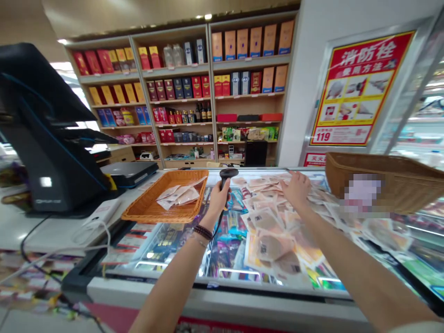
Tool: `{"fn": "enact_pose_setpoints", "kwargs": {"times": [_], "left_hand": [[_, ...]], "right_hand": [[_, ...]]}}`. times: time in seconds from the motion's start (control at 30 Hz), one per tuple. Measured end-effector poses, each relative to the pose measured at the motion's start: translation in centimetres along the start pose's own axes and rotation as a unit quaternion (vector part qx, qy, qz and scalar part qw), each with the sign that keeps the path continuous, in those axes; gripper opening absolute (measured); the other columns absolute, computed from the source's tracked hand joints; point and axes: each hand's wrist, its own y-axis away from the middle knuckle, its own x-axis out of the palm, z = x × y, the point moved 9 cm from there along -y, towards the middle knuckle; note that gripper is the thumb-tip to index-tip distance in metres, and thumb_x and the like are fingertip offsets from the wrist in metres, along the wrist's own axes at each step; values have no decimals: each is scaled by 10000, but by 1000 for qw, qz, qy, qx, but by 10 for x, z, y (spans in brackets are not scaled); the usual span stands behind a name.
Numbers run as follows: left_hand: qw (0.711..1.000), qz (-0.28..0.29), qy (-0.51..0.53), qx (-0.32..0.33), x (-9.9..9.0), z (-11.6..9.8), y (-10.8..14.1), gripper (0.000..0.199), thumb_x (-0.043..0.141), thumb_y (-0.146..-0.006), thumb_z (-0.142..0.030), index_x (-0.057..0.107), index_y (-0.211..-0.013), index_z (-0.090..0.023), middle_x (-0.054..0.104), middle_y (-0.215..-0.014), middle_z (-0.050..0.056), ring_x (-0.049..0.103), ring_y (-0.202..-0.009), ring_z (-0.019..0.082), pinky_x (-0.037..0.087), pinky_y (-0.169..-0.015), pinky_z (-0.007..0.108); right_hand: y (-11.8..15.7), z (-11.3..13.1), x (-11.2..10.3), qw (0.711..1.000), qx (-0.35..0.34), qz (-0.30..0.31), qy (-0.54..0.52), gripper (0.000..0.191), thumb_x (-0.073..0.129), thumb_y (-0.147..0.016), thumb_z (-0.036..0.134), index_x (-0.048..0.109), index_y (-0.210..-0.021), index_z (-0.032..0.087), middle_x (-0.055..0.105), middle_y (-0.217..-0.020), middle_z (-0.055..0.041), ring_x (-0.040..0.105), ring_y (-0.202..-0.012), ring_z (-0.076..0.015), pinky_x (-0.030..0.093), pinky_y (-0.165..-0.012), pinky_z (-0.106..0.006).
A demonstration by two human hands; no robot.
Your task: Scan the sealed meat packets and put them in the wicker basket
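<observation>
The left hand (219, 200) grips a corded barcode scanner (227, 175), fingers closed round its handle; the right hand (298, 188), fingers spread open, hangs over flat sealed packets (267, 236), nearer them.

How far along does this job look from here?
It looks early on. Done: a few flat packets lie in the wicker tray. In hand: the left hand grips a handheld barcode scanner, and the right hand is at the packets beyond it. Left: a large spread of packets covers the glass-topped freezer.
</observation>
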Motion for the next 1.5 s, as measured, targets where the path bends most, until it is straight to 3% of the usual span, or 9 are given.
{"fn": "enact_pose_setpoints", "kwargs": {"times": [0.13, 0.27, 0.47, 0.57, 0.67, 0.93, 1.17, 1.33, 1.5], "left_hand": [[999, 19, 11, -24, 27, 26, 15, 597, 802, -904, -781, 587, -784, -237, 622, -661, -26, 547, -484, 100, 396, -476, 228], [999, 11, 33, -40, 30, 48, 24, 597, 815, -900, -774, 576, -803, -236, 620, -659, -38, 524, -453, 86, 367, -466, 226], [998, 5, 32, -46, 26, 62, 27, 621, 818, -876, -808, 585, -822, -235, 616, -660, -46, 517, -442, 82, 372, -458, 223], [999, 10, 16, -42, 26, 64, 30, 611, 775, -901, -809, 586, -817, -234, 624, -668, -37, 526, -451, 86, 372, -463, 225], [999, 15, 0, -43, 23, 66, 34, 605, 762, -916, -807, 585, -822, -236, 630, -673, -34, 533, -455, 91, 377, -462, 225], [998, 8, 12, -59, 14, 70, 37, 692, 808, -830, -892, 590, -840, -236, 640, -671, -25, 553, -455, 101, 375, -451, 225], [998, 14, 19, -59, 20, 69, 40, 668, 812, -834, -867, 589, -835, -238, 611, -663, -35, 543, -463, 98, 364, -456, 231], [998, 20, 26, -59, 18, 68, 40, 659, 819, -848, -852, 593, -829, -234, 621, -689, -25, 540, -475, 96, 376, -461, 233], [997, 25, 39, -54, 19, 66, 40, 681, 825, -821, -873, 596, -820, -232, 625, -688, -26, 534, -470, 92, 370, -463, 235]], "right_hand": [[18, -36, -4, 990, 99, 60, 77, 726, 673, -1081, 525, 610, -1675, 113, 489, -1767, -381, 436, -1639, -612, 387, -1235, -850], [27, -38, 7, 985, 72, 103, 117, 681, 576, -1141, 554, 657, -1648, 106, 635, -1600, -403, 613, -1491, -568, 442, -1185, -807], [38, -11, 29, 986, -59, 114, 108, 523, 492, -1180, 383, 724, -1618, 216, 659, -1695, -251, 677, -1452, -432, 421, -1284, -643], [53, 17, 59, 975, -124, 176, 61, 473, 529, -1128, 253, 779, -1529, 275, 731, -1645, -150, 696, -1456, -360, 432, -1322, -566], [70, 44, 89, 963, -151, 224, 14, 532, 619, -1039, 192, 742, -1556, 223, 735, -1634, -165, 673, -1510, -346, 469, -1319, -499], [79, 46, 112, 980, -42, 196, 16, 734, 748, -1023, 342, 561, -1713, 178, 620, -1743, -237, 432, -1709, -460, 296, -1403, -642], [72, 42, 100, 983, -6, 153, -97, 767, 843, -862, 325, 661, -1595, 191, 739, -1553, -239, 615, -1533, -467, 425, -1329, -616], [69, 36, 94, 947, 42, 105, -302, 783, 769, -793, 295, 634, -1559, 200, 744, -1539, -190, 717, -1430, -381, 554, -1251, -534], [75, 26, 99, 883, 132, 105, -439, 972, 953, -652, 496, 556, -1496, 221, 834, -1217, -144, 838, -1083, -374, 707, -927, -501]]}}
